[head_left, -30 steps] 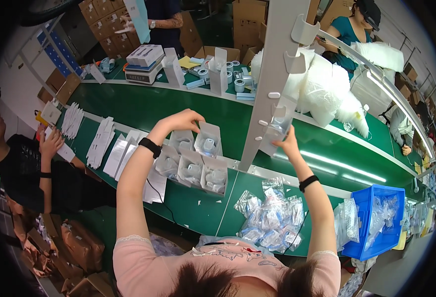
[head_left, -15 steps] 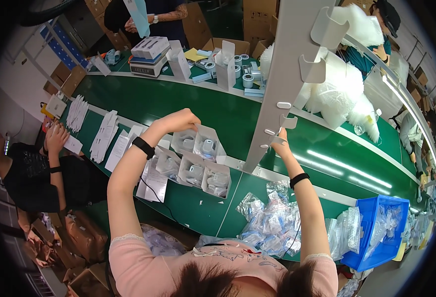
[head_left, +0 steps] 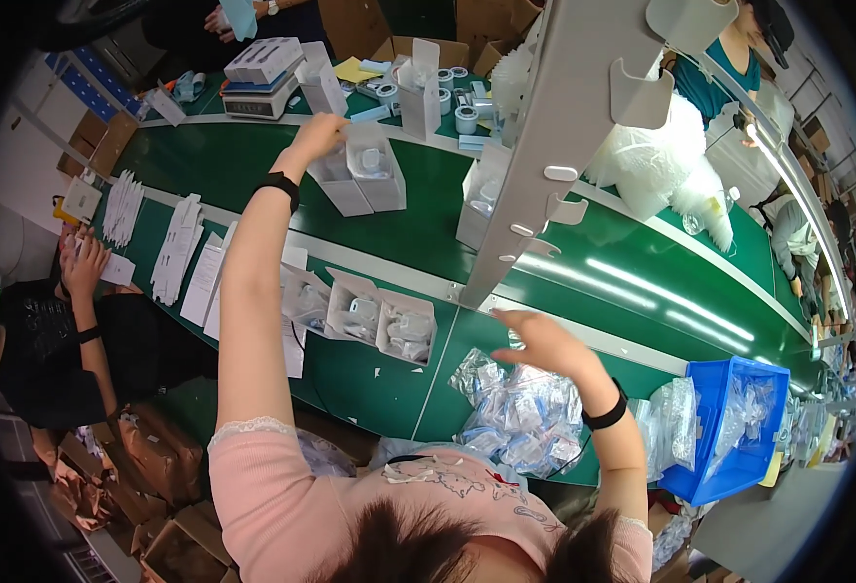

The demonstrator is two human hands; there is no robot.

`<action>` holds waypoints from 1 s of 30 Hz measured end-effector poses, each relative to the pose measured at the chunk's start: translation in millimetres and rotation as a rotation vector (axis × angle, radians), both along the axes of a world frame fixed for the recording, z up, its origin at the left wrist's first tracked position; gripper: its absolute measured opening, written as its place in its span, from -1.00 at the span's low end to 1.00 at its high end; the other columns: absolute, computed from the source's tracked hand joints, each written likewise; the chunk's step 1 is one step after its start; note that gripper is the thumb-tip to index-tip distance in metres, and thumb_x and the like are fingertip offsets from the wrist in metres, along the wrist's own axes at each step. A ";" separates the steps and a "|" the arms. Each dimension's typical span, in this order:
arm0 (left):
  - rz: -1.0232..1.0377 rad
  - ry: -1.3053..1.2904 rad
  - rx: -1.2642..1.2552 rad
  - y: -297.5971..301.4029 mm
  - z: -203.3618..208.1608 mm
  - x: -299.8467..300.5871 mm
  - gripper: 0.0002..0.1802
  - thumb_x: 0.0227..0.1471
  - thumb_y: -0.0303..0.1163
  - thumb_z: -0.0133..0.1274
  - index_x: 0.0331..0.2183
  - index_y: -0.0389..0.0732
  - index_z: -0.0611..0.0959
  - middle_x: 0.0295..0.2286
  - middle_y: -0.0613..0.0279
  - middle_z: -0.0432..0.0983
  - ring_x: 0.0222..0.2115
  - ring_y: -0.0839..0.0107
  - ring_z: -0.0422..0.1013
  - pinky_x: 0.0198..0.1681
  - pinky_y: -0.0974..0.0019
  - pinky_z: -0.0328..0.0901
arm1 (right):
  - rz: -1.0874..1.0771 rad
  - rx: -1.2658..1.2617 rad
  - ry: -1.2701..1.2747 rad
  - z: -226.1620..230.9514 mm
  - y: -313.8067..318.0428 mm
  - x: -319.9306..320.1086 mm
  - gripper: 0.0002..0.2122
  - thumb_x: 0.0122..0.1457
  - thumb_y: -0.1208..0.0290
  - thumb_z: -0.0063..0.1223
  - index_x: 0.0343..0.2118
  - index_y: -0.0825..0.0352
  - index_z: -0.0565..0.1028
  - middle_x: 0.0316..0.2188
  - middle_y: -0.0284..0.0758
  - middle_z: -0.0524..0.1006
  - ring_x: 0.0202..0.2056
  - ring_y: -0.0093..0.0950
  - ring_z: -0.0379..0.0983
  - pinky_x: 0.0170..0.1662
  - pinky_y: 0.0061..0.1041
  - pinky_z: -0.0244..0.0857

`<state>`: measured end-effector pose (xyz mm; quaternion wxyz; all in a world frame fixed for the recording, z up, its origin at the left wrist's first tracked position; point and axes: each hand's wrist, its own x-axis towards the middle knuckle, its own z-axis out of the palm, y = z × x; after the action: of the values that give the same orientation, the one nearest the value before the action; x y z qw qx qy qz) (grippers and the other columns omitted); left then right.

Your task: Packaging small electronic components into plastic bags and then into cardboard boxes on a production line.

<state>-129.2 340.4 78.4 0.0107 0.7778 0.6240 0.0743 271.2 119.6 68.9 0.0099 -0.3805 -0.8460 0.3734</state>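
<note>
Head view: left hand (head_left: 317,134) reaching far over green belt (head_left: 428,219), fingers touching top edge of open white box (head_left: 362,180) standing on belt, grip not closing round it. Right hand (head_left: 545,345) hovering open, fingers spread, holding nothing, just above pile of clear bags (head_left: 520,418). Three more open boxes (head_left: 360,319) sitting on near table edge, between arms.

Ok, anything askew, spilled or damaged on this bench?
Nothing damaged or spilled. The clear bags lie in a loose heap by the right hand, and the open white boxes sit in a row. The left hand touches two boxes on the belt.
</note>
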 end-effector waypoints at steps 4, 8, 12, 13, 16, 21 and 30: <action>0.022 0.107 0.234 -3.8 -7.8 4.9 -0.65 -0.24 -0.41 0.07 -0.27 -0.18 0.48 -0.31 0.05 0.42 -0.26 0.07 0.32 -0.20 0.23 0.22 | 0.059 0.048 0.314 -11.5 -22.7 -36.3 -0.25 -0.16 0.27 0.16 0.07 0.41 0.00 0.02 0.00 0.14 0.03 -0.11 0.09 0.06 -0.37 0.02; -0.189 -0.164 0.045 -32.6 28.7 17.0 -0.52 -0.23 -0.34 0.08 -0.17 -0.22 0.40 -0.23 0.10 0.37 -0.21 0.16 0.30 -0.16 0.25 0.22 | -0.087 -0.003 0.418 -29.2 -28.2 -73.6 -0.14 -0.23 0.38 0.20 0.11 0.38 -0.13 0.05 -0.01 0.04 0.03 -0.11 0.07 0.05 -0.36 0.04; -0.569 -0.165 -0.552 -120.8 70.1 35.9 -0.42 -0.30 -0.30 0.17 -0.16 -0.24 0.40 -0.20 0.10 0.37 -0.15 0.28 0.30 -0.11 0.27 0.20 | -0.152 0.011 0.573 -50.1 -31.8 -90.0 -0.09 -0.25 0.40 0.21 0.12 0.34 -0.19 0.05 0.00 0.03 0.04 -0.12 0.07 0.06 -0.36 0.03; -0.590 -0.249 -0.616 -141.8 66.5 38.2 -0.45 -0.31 -0.32 0.17 -0.18 -0.21 0.42 -0.24 0.07 0.40 -0.21 0.26 0.34 -0.17 0.28 0.22 | -0.155 0.012 0.575 -53.3 -31.8 -91.0 -0.09 -0.25 0.40 0.21 0.12 0.34 -0.19 0.05 0.00 0.03 0.04 -0.12 0.07 0.06 -0.36 0.03; -0.562 -0.347 -0.681 -180.3 46.3 32.6 -0.56 -0.32 -0.36 0.15 -0.26 -0.19 0.46 -0.36 0.05 0.45 -0.34 0.23 0.39 -0.28 0.29 0.26 | -0.240 -0.079 0.640 -57.9 -36.6 -94.2 -0.15 -0.27 0.43 0.21 0.10 0.32 -0.09 0.01 -0.05 0.12 0.02 -0.13 0.11 0.04 -0.36 0.06; -0.450 -0.267 -0.597 -191.1 22.3 26.3 -0.83 -0.30 -0.49 0.09 -0.49 -0.24 0.52 -0.62 0.07 0.44 -0.57 0.18 0.39 -0.46 0.29 0.27 | -0.221 -0.081 0.596 -44.6 -45.0 -68.0 -0.31 -0.28 0.42 0.21 -0.02 0.32 0.10 -0.05 -0.15 0.24 -0.03 -0.19 0.20 -0.01 -0.38 0.13; -0.504 -0.157 -0.399 -127.1 30.7 26.6 -0.95 -0.28 -0.54 0.03 -0.59 -0.28 0.51 -0.64 0.04 0.43 -0.55 0.14 0.39 -0.50 0.28 0.26 | -0.709 -0.263 0.682 43.6 -26.7 102.2 -0.22 -0.30 0.46 0.24 0.04 0.45 0.06 -0.13 -0.21 0.31 -0.11 -0.44 0.27 -0.08 -0.51 0.16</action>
<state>-102.6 213.3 109.1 0.2290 0.8823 0.4113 0.0052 373.4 92.9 112.5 0.3638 -0.4985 -0.5595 0.5533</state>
